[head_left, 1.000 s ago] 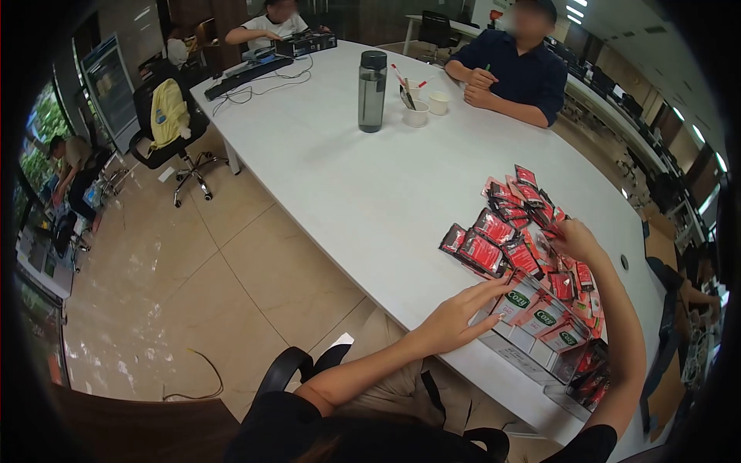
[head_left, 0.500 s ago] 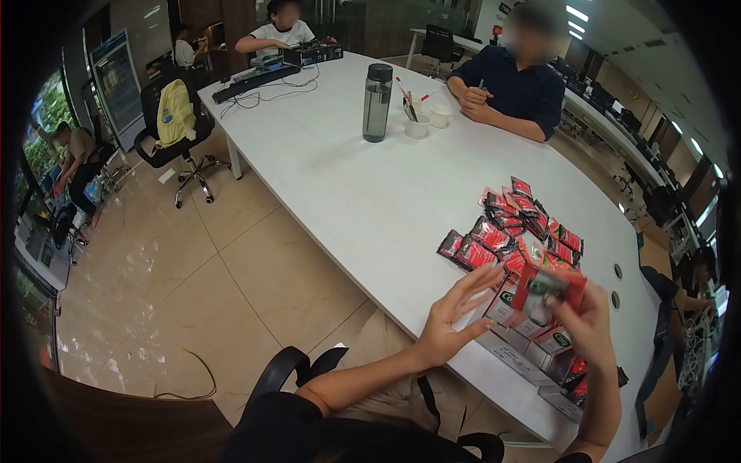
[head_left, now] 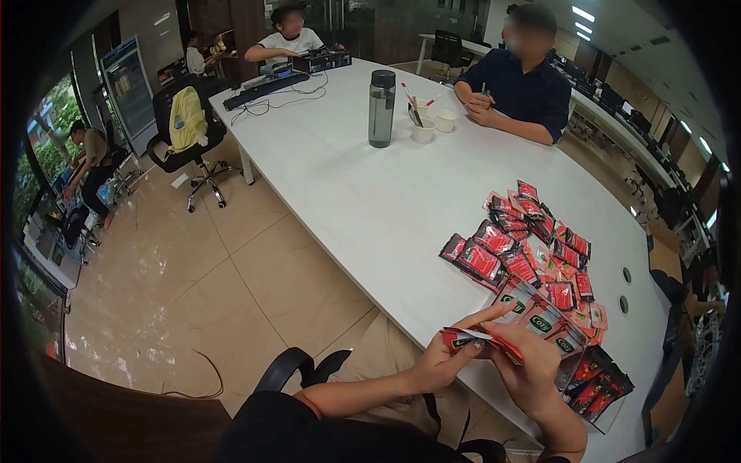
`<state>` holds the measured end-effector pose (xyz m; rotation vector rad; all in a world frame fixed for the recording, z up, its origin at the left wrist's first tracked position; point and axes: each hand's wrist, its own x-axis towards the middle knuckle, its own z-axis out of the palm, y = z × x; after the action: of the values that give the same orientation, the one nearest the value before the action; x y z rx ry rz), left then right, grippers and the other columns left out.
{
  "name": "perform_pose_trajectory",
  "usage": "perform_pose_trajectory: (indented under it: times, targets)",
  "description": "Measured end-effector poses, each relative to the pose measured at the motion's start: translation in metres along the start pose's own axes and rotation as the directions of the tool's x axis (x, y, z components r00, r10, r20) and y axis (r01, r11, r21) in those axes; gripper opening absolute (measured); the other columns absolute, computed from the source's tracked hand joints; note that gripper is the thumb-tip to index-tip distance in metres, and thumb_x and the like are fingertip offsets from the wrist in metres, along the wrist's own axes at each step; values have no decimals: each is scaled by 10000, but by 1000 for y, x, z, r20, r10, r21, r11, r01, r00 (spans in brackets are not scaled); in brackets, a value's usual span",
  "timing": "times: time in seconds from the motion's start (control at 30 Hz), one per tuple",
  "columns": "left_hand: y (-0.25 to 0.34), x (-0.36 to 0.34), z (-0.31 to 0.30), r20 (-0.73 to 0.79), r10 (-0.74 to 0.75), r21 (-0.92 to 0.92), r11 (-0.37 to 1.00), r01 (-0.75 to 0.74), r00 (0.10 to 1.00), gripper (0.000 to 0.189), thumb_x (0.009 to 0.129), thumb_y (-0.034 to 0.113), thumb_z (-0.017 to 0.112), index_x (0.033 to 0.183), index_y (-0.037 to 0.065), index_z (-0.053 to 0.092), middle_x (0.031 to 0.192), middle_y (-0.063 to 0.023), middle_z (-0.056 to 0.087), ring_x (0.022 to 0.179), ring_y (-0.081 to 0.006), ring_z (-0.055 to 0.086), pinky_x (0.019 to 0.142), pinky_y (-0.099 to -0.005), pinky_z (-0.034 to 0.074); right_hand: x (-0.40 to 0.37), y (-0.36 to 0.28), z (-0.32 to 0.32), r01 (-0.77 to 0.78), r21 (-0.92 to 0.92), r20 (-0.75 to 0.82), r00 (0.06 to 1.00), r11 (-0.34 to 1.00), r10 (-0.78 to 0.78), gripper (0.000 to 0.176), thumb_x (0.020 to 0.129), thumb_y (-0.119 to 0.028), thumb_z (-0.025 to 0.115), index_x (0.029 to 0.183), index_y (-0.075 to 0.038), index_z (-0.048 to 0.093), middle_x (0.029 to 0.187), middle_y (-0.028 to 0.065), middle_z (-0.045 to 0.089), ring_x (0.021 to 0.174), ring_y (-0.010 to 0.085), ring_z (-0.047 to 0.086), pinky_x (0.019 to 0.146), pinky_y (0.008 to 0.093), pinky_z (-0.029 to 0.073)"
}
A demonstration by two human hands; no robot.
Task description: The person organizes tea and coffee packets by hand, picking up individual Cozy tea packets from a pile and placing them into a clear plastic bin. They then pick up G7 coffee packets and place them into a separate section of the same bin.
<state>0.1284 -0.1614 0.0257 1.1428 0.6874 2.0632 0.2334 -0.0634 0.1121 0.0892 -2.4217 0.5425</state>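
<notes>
My left hand [head_left: 441, 369] pinches the left end of a red sachet [head_left: 503, 349] with a pale edge, its thumb on top. My right hand [head_left: 534, 372] is closed round the other end and hides part of it. Just beyond my fingers stands a clear-sided organizer [head_left: 567, 356], where pale pink packets [head_left: 544, 322] with green labels stand in a row. Black-and-red sachets [head_left: 596, 386] fill its near right section. A spread pile of red sachets [head_left: 494, 235] lies on the table past the organizer.
On the white table [head_left: 332, 174] stand a grey water bottle [head_left: 380, 109] and paper cups [head_left: 422, 133], one holding pens. A person [head_left: 519, 89] in dark blue sits across, another [head_left: 292, 38] at the far end behind a black device [head_left: 328, 60] and cables. An office chair [head_left: 185, 127] stands left.
My right hand has come down and left from over the organizer with a red sachet. My left hand, open before, has moved down and closed on it. The view has shifted slightly.
</notes>
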Motion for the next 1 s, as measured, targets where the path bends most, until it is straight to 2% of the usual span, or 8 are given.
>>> perform_pose_trajectory:
  times: [0.23, 0.37, 0.5, 0.6, 0.73, 0.87, 0.93, 1.0]
  targets:
    - [-21, 2, 1, -172, 53, 21, 999, -50, 984, 446, 1008, 112, 385, 1413, -53, 299, 1395, -166, 431, 1218, -206, 497, 944, -314, 480, 5, 6, -17, 46, -218, 94, 995, 975, -26, 394, 737, -13, 668, 1128, -7, 612, 1048, 150, 655, 875, 275, 654, 698, 324, 542]
    - [-21, 0, -9, -190, -6, 7, 1000, 7, 982, 360, 1008, 165, 425, 1288, -61, 445, 1199, -127, 586, 1049, -165, 597, 852, -297, 516, 7, 9, -23, 125, -361, -85, 982, 924, -166, 453, 737, -56, 663, 1187, -44, 607, 1152, 170, 624, 963, 333, 632, 770, 361, 538]
    - [-24, -6, -12, -204, 23, 156, 988, 9, 979, 303, 1008, 133, 427, 1231, -59, 499, 1133, -96, 621, 1032, -134, 587, 865, -286, 501, 11, 4, -22, 167, -349, 233, 969, 922, -87, 519, 755, -229, 698, 1259, -159, 594, 1361, 202, 469, 1202, 402, 481, 936, 443, 453]
    - [-24, -14, -9, -249, -50, -41, 998, 42, 967, 293, 1010, 127, 417, 1227, -51, 501, 1120, -92, 620, 1032, -121, 577, 882, -276, 479, 18, 1, -16, 36, -244, 328, 944, 969, 48, 577, 727, -268, 724, 1277, -164, 584, 1425, 209, 394, 1254, 422, 430, 999, 456, 394]
    - [-8, -18, -2, -278, -257, -289, 941, 175, 925, 312, 971, 111, 444, 1232, -53, 494, 1110, -91, 622, 993, -136, 595, 873, -282, 467, 14, 14, -17, 47, -118, 314, 949, 992, -8, 502, 750, -200, 716, 1240, -155, 618, 1454, 228, 341, 1281, 413, 405, 1016, 432, 375]
    - [-15, -18, -36, 137, -194, 378, 917, 130, 971, 369, 927, 69, 459, 1257, -95, 477, 1109, -131, 639, 1035, -216, 624, 920, -336, 468, 17, 5, -31, -129, -23, 304, 944, 991, 129, 478, 723, -58, 707, 1192, -127, 643, 1332, 184, 501, 1018, 292, 586, 852, 369, 461]
    - [0, -1, -26, 116, -79, 439, 898, 20, 990, 326, 915, 37, 477, 1210, -97, 519, 1103, -143, 652, 994, -177, 630, 888, -297, 467, 19, 3, -36, -110, -125, 204, 970, 986, 134, 489, 712, -23, 709, 1191, -75, 623, 949, 89, 616, 804, 238, 594, 715, 365, 466]
    - [6, 8, -22, 71, 10, 501, 864, -45, 997, 347, 912, 18, 472, 1244, -72, 517, 1095, -178, 657, 981, -168, 630, 890, -279, 460, 15, 12, -38, -159, -174, 61, 983, 972, 171, 489, 706, 6, 708, 1182, -54, 613, 842, 83, 595, 743, 247, 587, 653, 360, 464]
